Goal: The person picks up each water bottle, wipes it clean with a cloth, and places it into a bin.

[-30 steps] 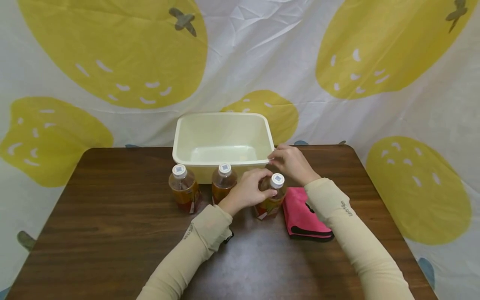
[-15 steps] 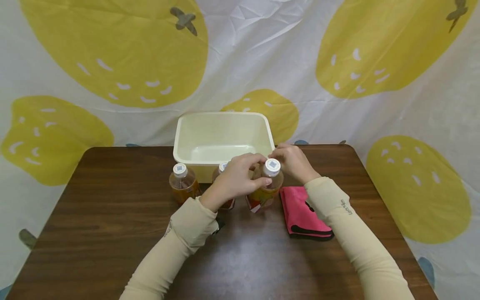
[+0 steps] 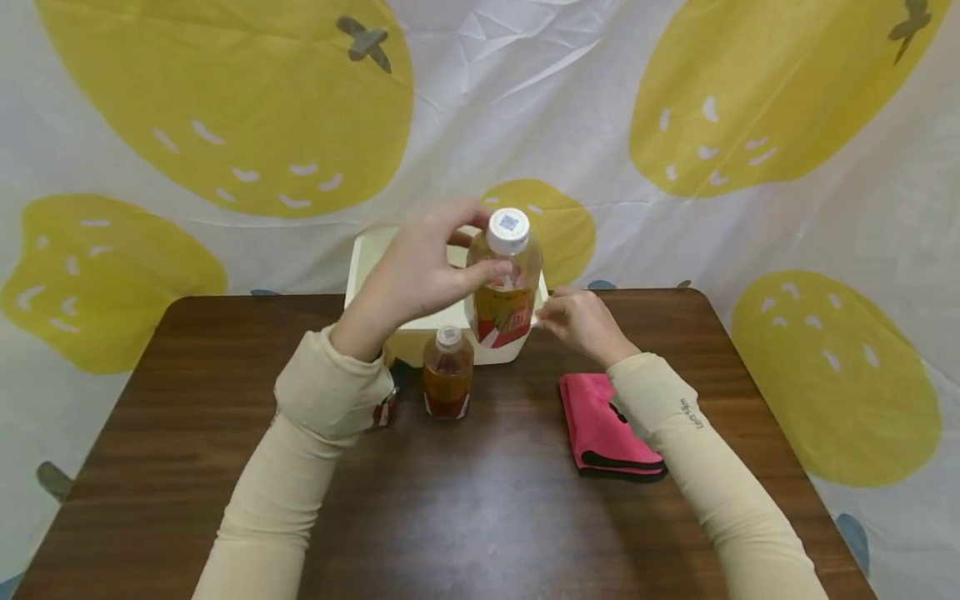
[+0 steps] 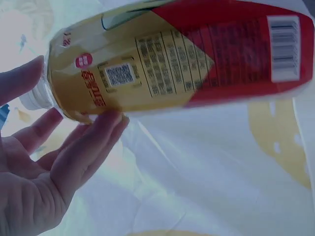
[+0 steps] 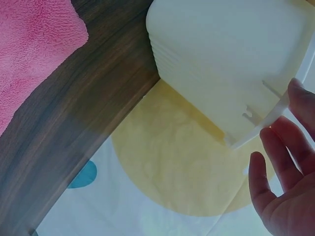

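My left hand (image 3: 423, 271) grips a drink bottle (image 3: 504, 312) near its neck, thumb on one side and fingers on the other. The bottle has a white cap and a yellow and red label; it is raised, overlapping the right front of the cream bin (image 3: 420, 340) in the head view. In the left wrist view the label of the held bottle (image 4: 162, 59) faces the camera. My right hand (image 3: 588, 325) pinches the bin's right rim between thumb and fingers, as the right wrist view shows beside the bin wall (image 5: 221, 64).
A second bottle (image 3: 447, 375) stands in front of the bin. A third bottle (image 3: 385, 411) is mostly hidden behind the left sleeve. A folded pink cloth (image 3: 603, 421) with black edging lies on the brown table (image 3: 525, 517). A lemon-print curtain (image 3: 525, 100) hangs behind.
My left hand has lifted the rightmost bottle off the table and carried it up and toward the bin. My right hand has stayed at the bin's rim.
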Motion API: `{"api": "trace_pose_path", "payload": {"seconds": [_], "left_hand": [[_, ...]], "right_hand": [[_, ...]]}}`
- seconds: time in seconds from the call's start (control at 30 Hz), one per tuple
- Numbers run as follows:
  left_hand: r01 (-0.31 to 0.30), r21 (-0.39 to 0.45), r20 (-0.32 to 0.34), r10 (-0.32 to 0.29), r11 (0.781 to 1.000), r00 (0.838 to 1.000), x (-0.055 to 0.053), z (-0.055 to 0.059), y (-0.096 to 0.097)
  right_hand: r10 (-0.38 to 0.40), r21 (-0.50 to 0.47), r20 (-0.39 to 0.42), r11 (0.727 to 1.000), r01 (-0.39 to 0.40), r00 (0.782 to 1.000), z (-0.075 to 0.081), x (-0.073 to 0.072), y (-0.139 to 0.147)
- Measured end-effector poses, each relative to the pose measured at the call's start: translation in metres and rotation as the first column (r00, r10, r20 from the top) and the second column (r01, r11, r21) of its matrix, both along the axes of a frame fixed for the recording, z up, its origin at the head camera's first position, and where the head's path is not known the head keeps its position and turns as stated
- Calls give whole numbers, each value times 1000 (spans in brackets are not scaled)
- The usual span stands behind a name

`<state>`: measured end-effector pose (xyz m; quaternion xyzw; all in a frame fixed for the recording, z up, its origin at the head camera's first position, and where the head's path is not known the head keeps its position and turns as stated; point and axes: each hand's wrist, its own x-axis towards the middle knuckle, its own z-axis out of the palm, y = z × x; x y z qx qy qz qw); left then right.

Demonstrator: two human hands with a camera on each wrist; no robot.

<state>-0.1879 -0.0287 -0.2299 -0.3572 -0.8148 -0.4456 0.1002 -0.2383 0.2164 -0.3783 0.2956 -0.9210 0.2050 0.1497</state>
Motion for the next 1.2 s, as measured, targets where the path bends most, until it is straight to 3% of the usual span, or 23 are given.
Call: {"api": "trace_pose_path", "payload": {"seconds": [0.17, 0.37, 0.57, 0.7, 0.83, 1.0, 1.1, 1.2], "left_hand": [[-24, -47, 124, 30, 999, 992, -32, 13, -3], [-117, -92, 284, 139, 989, 949, -73, 11, -6], [-56, -49, 404, 71, 997, 912, -102, -5, 3], [-5, -78, 429, 38, 997, 902, -113, -17, 13], [10, -190, 387, 66, 982, 920, -121, -26, 22], [36, -281, 375, 75, 959, 924, -126, -39, 27], [49, -305, 392, 78, 951, 917, -128, -49, 27], [73, -313, 443, 78, 947, 893, -130, -57, 27]], "right_hand": [[-14, -8, 14, 1000, 14, 1000, 1, 2, -2], [-12, -19, 18, 1000, 12, 1000, 2, 5, -4], [-12, -12, 4, 1000, 12, 1000, 2, 8, -3], [-11, -18, 5, 1000, 11, 1000, 3, 11, -2], [-9, -23, -5, 1000, 9, 1000, 4, 14, -2], [-14, -19, -11, 1000, 14, 1000, 5, 15, -4], [-25, -7, 0, 1000, 25, 1000, 5, 16, -6], [-33, -5, 11, 999, 33, 999, 5, 17, -7]]}}
